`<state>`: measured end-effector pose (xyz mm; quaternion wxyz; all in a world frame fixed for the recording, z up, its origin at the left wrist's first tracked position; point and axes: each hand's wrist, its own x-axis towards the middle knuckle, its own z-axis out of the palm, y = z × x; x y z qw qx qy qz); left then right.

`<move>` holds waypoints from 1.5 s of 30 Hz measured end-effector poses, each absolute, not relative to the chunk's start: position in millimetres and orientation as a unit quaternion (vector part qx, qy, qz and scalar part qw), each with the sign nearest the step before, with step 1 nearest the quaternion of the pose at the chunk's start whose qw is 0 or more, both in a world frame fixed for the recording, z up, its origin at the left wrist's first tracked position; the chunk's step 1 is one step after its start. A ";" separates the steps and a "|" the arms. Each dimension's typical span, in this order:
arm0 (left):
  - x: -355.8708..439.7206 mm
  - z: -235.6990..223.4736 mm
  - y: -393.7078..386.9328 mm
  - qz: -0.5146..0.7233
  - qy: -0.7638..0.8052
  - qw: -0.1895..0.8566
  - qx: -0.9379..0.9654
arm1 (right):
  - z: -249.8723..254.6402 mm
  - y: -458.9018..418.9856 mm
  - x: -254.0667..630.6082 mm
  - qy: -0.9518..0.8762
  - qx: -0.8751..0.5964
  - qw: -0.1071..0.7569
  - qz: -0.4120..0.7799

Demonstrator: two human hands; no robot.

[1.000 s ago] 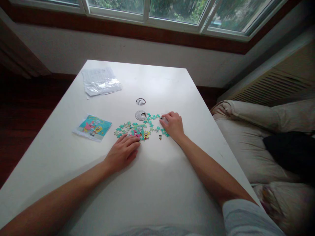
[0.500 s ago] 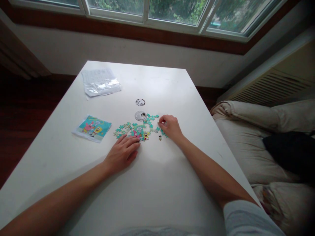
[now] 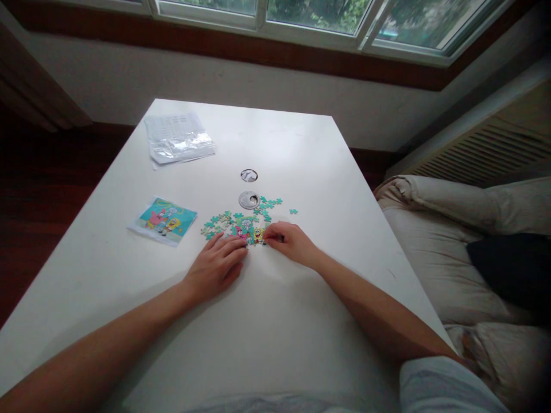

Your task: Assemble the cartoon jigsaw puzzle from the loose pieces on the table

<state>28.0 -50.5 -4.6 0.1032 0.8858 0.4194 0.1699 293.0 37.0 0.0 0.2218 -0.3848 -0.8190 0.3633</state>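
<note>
On the white table lies a partly joined jigsaw puzzle [image 3: 247, 222] with green, pink and yellow cartoon figures. My left hand [image 3: 218, 259] rests flat with its fingers stretched out, the fingertips touching the puzzle's lower left edge. At the right side of the puzzle, beside the yellow figure, my right hand [image 3: 289, 242] is closed in a pinch on a small puzzle piece, mostly hidden by the fingers. Loose green puzzle pieces [image 3: 214, 225] spread to the left, and more lie above. One separate green piece [image 3: 293, 211] sits beyond my right hand.
A cartoon picture packet [image 3: 166, 221] lies left of the puzzle. Clear plastic bags with paper [image 3: 178, 137] lie at the far left corner. A round grommet [image 3: 249, 199] and a hole [image 3: 249, 175] are in the tabletop [image 3: 297, 321]. A beige sofa [image 3: 426, 258] stands at the right.
My right hand has moved left and towards me, from the loose pieces to the puzzle's right edge. My left hand stays in place. The view has shifted slightly.
</note>
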 end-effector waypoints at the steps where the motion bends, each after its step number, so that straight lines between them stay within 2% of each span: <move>1: 27.8 -4.9 -50.4 0.169 0.419 0.102 0.886 | -0.5 36.6 291.9 -0.823 -0.381 0.220 0.358; 14: 28.8 -1.5 -51.0 0.177 0.424 0.110 0.881 | -0.8 35.1 288.4 -0.857 -0.369 0.232 0.276; 29: 29.7 0.2 -50.9 0.178 0.428 0.118 0.878 | 8.6 26.9 290.9 -0.901 -0.361 0.150 0.189; 45: 28.4 -2.7 -51.1 0.168 0.426 0.107 0.883 | 6.4 23.1 289.6 -0.907 -0.366 0.142 0.152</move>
